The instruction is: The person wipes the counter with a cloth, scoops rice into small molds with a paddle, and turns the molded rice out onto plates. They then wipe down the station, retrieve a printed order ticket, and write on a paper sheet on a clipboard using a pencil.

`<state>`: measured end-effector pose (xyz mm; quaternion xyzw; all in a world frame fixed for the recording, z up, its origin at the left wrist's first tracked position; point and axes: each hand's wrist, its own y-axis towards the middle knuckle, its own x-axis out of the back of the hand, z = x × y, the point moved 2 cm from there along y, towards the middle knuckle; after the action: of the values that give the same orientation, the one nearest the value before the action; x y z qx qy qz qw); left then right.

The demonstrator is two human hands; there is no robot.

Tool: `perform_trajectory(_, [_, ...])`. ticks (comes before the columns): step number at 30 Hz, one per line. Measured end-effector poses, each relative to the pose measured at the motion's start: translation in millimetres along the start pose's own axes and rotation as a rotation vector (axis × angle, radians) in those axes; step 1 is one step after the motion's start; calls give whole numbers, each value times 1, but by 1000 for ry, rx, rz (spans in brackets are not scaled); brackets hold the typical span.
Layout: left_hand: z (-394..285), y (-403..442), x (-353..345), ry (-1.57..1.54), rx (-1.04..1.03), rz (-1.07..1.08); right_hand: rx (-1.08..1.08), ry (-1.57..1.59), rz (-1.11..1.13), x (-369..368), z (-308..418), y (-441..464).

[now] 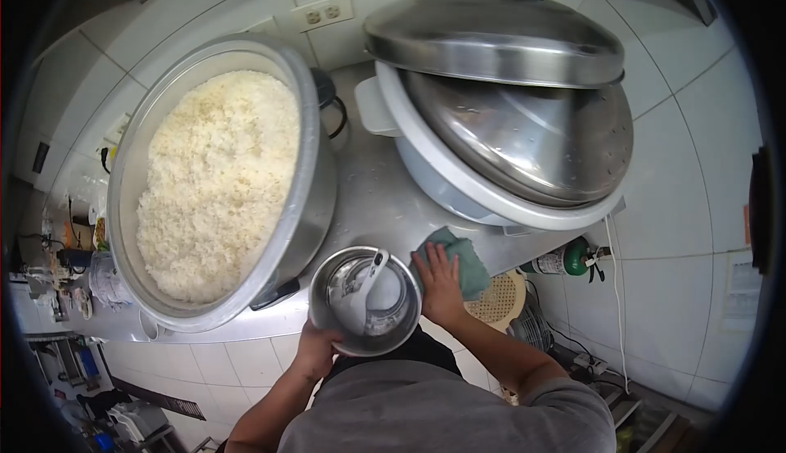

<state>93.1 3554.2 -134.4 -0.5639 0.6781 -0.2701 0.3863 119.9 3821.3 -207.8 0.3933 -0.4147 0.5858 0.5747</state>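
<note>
Just right of the bowl (324,293) gripped by the left hand (314,351), the right hand (442,289) lies with fingers spread on a green cloth (472,269) slanting toward lower right, at the frame's lower centre.

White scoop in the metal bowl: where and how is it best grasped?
Likely by its handle, from above and the right: that slim end reaches the bowl's far rim, the wide blade sits inside, and the left hand holds the bowl's near-left side.
</note>
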Motion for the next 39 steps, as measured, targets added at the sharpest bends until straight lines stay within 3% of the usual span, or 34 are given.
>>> perform_trajectory(6, [5,-63,48,-95,-58,-164,288,349,9,18,26,121])
perform_trajectory(8, [13,-77,58,-114,-97,-242,189,459,-83,5,30,181])
perform_trajectory(10, [20,-87,68,-177,-114,-312,12,385,-357,-15,24,253])
perform_trajectory(12, [25,-96,75,-246,-126,-386,-225,450,-390,-9,12,325])
perform_trajectory(13, [27,-100,74,-267,-118,-436,-167,356,-688,-24,1,355])
perform_trajectory(14, [27,-104,71,-294,-129,-468,-247,281,-862,-74,-36,421])
perform_trajectory(16, [41,-110,79,-291,-83,-494,-219,169,-528,-25,-14,444])
perform_trajectory(17, [40,-118,71,-283,-41,-490,-93,223,-461,-30,-16,459])
perform_trajectory(19, [40,-118,71,-252,15,-541,-117,164,-194,18,16,440])
perform_trajectory(22, [47,-115,78,-394,-153,-534,-193,151,-287,7,20,416])
perform_trajectory(25, [58,-120,93,-405,-156,-489,-240,163,-227,-7,31,358])
perform_trajectory(27, [59,-124,100,-404,-141,-454,-64,-140,-347,-36,45,296])
perform_trajectory(29, [57,-128,106,-407,-231,-405,2,-221,-139,-37,86,206])
perform_trajectory(31, [56,-134,119,-376,-237,-342,109,-123,-32,-52,127,114])
perform_trajectory(33, [57,-135,129,-342,-299,-321,380,97,64,-57,157,35])
perform_trajectory(36, [47,-151,131,-273,-268,-278,457,200,74,-43,105,-8])
perform_trajectory(38, [65,-147,154,-283,-296,-272,204,167,-25,-12,24,-23])
perform_trajectory(39, [69,-147,161,-292,-307,-278,78,189,-254,-10,-31,-36])
